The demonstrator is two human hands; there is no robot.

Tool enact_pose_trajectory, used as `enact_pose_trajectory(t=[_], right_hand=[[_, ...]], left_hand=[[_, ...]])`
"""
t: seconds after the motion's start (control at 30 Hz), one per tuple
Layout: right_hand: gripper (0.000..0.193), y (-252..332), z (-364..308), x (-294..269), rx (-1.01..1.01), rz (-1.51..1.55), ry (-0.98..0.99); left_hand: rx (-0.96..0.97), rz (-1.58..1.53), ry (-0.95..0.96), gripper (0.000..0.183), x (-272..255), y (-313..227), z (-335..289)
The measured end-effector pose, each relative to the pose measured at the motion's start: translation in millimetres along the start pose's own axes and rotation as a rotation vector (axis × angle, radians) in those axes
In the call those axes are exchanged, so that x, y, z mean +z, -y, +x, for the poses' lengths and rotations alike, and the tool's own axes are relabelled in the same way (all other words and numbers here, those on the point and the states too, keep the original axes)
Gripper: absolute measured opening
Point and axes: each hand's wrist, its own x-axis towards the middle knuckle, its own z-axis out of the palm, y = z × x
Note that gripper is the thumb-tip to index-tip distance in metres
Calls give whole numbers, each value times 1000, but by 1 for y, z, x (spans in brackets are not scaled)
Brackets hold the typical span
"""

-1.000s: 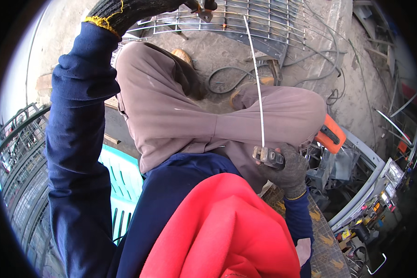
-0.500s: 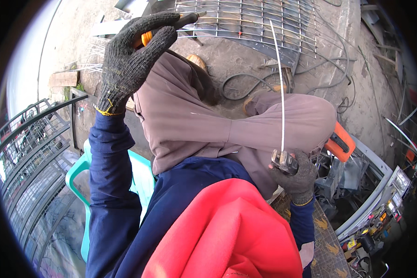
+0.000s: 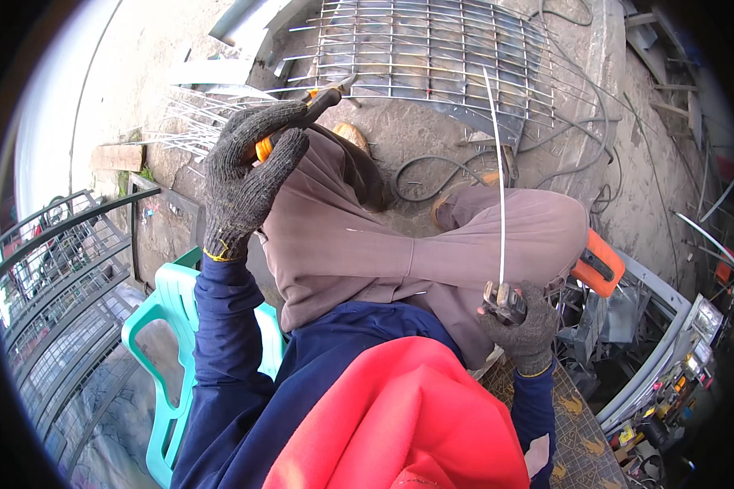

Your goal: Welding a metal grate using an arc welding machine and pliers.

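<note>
My left hand (image 3: 251, 171), in a dark grey knitted glove, is closed round a hand tool with an orange and black handle (image 3: 264, 149). Its metal tip (image 3: 347, 83) points away toward the far grid; the exact kind is hidden by my fingers. On the right, over my thigh, my gloved right hand (image 3: 527, 330) grips a welding electrode holder (image 3: 506, 303). Its jaws clamp a long white welding rod (image 3: 501, 187), which stretches forward toward the grid of metal rods (image 3: 428, 49). The rod's far end appears over the grid; contact cannot be told.
Loose thin rods (image 3: 192, 118) lie on the floor at far left. Behind my left arm stands a turquoise plastic chair (image 3: 174, 297). A dark cable (image 3: 432, 159) loops beyond my legs. Orange equipment (image 3: 599, 265) and metal scraps (image 3: 616, 314) sit at right, metal frames (image 3: 57, 277) at left.
My left hand has come lower and slightly right in view, still holding the tool. The far grid and chair have shifted with the view. The right hand keeps its hold on the electrode holder.
</note>
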Motion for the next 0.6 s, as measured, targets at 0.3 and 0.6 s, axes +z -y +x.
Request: enact_pose_trajectory(t=[0.3, 0.6], right_hand=[[78, -1, 7, 0, -38, -10, 41], [77, -2, 4, -2, 100, 133, 112]], left_hand=[[-93, 0, -1, 29, -6, 15, 10], [-335, -187, -65, 30, -27, 4, 21]])
